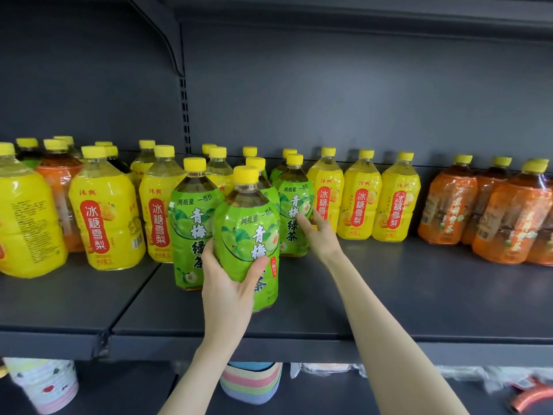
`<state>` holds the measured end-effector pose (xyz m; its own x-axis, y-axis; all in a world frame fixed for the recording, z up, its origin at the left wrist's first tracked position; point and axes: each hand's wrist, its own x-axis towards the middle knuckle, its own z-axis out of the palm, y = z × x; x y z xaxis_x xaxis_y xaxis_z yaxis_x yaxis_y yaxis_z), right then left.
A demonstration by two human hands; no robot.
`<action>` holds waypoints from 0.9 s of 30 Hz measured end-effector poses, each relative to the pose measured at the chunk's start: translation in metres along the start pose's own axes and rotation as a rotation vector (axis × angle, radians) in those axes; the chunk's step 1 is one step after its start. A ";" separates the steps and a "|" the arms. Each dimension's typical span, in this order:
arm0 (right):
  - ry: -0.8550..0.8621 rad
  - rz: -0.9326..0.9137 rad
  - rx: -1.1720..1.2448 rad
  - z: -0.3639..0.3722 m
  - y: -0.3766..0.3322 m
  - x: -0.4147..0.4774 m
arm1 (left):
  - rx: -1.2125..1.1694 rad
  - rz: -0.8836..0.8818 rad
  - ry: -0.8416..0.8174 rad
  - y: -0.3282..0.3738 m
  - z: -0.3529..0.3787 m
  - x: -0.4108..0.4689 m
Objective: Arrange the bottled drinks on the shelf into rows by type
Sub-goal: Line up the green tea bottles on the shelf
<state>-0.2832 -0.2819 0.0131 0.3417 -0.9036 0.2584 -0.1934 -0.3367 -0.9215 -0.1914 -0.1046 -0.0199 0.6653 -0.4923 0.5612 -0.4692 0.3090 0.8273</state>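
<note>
My left hand grips a green-labelled tea bottle with a yellow cap near the front of the dark shelf. A second green bottle stands just behind it to the left. My right hand reaches further back, its straight fingers touching a third green bottle; more green bottles stand behind. Yellow pear-drink bottles stand right of it and to the left. Orange-labelled bottles cluster at the far right.
A large yellow bottle and an orange one stand at the far left among mixed bottles. The shelf's upright post rises at the back. Below the shelf sit patterned cups and a striped stack.
</note>
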 end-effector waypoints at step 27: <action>-0.260 -0.137 0.326 -0.021 -0.013 -0.098 | -0.036 0.038 -0.230 0.009 0.027 -0.004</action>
<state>-0.3332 -0.1947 0.0054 0.5725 -0.7452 0.3419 0.1561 -0.3103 -0.9377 -0.2140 -0.1214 -0.0150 0.4960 -0.6506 0.5751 -0.4679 0.3576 0.8082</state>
